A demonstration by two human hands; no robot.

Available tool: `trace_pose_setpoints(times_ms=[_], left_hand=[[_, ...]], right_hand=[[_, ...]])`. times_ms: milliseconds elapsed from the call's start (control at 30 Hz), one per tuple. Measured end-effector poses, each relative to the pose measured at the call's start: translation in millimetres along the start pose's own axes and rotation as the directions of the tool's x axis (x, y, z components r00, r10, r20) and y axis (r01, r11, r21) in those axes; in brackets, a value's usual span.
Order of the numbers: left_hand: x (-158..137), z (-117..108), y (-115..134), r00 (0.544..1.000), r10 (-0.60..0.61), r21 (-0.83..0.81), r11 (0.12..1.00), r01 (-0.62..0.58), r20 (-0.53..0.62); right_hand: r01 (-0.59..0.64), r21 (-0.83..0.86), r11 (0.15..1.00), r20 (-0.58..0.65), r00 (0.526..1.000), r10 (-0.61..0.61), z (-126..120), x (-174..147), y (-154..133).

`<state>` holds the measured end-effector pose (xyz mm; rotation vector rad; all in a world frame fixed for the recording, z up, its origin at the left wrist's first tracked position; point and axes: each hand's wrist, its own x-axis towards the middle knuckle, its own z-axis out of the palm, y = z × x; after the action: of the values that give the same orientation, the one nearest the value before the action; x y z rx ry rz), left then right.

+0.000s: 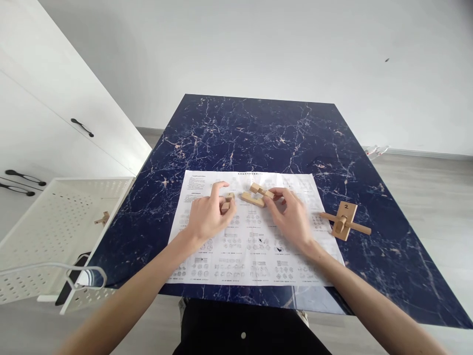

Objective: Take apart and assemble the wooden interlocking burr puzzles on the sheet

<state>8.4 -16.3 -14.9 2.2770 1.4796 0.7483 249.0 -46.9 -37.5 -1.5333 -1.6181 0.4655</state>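
Over the left half of a printed instruction sheet (216, 249), my left hand (210, 214) is closed around small notched wooden puzzle pieces (226, 206), with its index finger raised; how many it holds I cannot tell. My right hand (290, 214) pinches another notched wooden puzzle piece (257, 189) between thumb and fingers. Just below that piece lies a longer wooden bar (252, 199) on the paper, close to my right thumb. The gap between the two hands is small. My right fingers partly hide the end of the pinched piece.
Right of the sheet, a wooden puzzle (344, 222) marked "2" with crossing rods rests on the dark blue marbled table (254, 133). A white perforated cart (70, 207) at the left holds another small wooden piece (102, 219). White cabinets (48, 98) stand behind it.
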Motion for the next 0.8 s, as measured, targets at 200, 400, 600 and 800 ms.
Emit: trace_pose_setpoints(times_ms=[200,400,600,800], left_hand=[[0,1,-2,0.995,0.056,0.091,0.994,-0.063,0.077],[0,-1,0,0.992,0.091,0.055,0.994,-0.096,0.086],[3,-3,2,0.965,0.263,-0.008,0.965,-0.263,0.001],[4,1,-4,0.919,0.34,-0.09,0.94,-0.328,0.201]], right_hand=[[0.065,-0.044,0.997,0.071,0.996,-0.062,2,-3,-1],[0.118,0.028,0.993,0.148,0.982,-0.121,1,-2,-8],[0.253,0.161,0.954,0.255,0.923,-0.288,0,-2,-16],[0.279,0.174,0.944,0.232,0.92,-0.315,3,-7,-17]])
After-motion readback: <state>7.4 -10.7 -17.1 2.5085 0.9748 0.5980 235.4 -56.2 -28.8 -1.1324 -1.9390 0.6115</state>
